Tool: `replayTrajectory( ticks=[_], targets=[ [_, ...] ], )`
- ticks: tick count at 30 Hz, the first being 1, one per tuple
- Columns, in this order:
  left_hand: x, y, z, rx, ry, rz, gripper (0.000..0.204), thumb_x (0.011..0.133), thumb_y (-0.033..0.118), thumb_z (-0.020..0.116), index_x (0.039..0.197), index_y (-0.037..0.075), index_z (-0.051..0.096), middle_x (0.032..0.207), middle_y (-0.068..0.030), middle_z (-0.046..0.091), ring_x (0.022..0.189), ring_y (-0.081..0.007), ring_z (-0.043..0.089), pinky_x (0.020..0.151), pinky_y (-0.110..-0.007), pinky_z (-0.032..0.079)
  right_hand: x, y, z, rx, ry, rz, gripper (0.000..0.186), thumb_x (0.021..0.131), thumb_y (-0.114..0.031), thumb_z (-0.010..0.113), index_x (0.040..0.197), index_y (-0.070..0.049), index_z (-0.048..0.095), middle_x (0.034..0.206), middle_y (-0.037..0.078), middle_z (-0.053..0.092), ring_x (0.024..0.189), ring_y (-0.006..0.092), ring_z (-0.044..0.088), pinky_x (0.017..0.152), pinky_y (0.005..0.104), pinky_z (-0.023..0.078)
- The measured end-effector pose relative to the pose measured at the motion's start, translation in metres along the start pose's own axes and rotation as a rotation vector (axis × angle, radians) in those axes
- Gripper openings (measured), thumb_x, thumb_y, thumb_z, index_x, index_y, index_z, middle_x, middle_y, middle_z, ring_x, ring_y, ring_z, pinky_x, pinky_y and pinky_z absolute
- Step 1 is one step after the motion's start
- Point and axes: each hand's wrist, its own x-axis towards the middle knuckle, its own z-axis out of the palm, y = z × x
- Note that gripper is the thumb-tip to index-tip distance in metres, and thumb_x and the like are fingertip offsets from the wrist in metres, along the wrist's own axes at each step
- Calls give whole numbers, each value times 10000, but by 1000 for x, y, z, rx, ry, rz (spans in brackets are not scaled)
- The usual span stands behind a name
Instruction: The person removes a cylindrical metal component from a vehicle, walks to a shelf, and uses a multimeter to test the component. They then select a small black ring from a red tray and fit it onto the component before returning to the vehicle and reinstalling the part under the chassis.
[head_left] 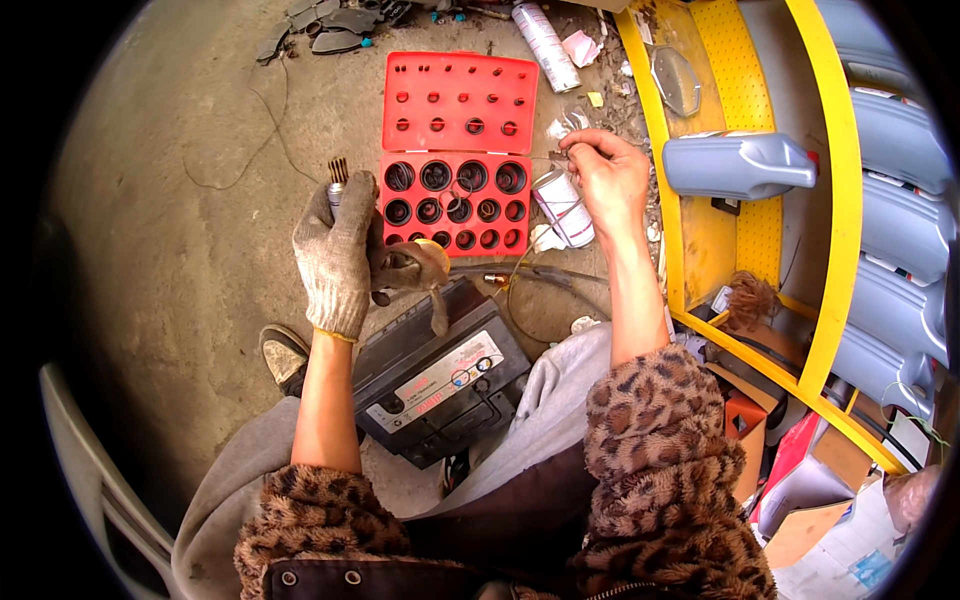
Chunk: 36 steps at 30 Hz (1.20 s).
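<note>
My left hand (330, 255), in a dirty knitted work glove, is closed around a small metal fitting (336, 190) topped with brown bristle-like prongs. Against its palm side hangs a second soiled glove (412, 268), partly hidden by my fingers. An open red case (460, 110) of black O-rings lies on the floor just beyond my hands, its lid folded back. To the right of the case, my bare right hand (608, 175) pinches thumb and forefinger together. Anything between those fingertips is too small to make out. A white can (564, 208) lies beside that hand.
A black car battery (440, 380) stands between my legs, with a dark cable (555, 275) beyond it. On the right, a yellow metal rack (845, 200) holds several grey jugs (900, 220). A spray can (546, 48) and black scraps (345, 30) lie farther off.
</note>
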Motion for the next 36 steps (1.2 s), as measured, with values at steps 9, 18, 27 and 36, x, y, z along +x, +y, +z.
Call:
replayTrajectory(
  ticks=[9,18,27,36],
  targets=[
    [11,-5,-17,2,46,-41,325,900,378,607,866,55,591,611,31,488,457,-46,406,401,-210,300,22,26,24,-128,-43,37,160,820,-68,624,924,20,706,726,79,693,634,105,641,565,251,485],
    [23,-9,-34,-25,130,-52,370,891,402,608,917,33,609,642,18,513,476,-52,429,415,-208,314,26,45,37,-336,-146,103,194,826,-115,611,920,28,701,713,127,694,641,169,674,611,305,525],
    [30,-3,-45,-35,170,0,360,893,381,613,923,22,620,633,16,508,471,-54,423,419,-207,304,27,38,40,-513,-13,9,195,759,-160,670,850,3,724,721,100,703,640,145,652,622,288,502],
    [24,51,-65,-26,222,194,329,932,347,568,916,19,598,568,30,427,427,-38,335,373,-203,224,29,57,35,-810,-255,87,217,772,-151,634,939,-42,719,862,189,697,857,277,690,781,359,515]
  ],
)
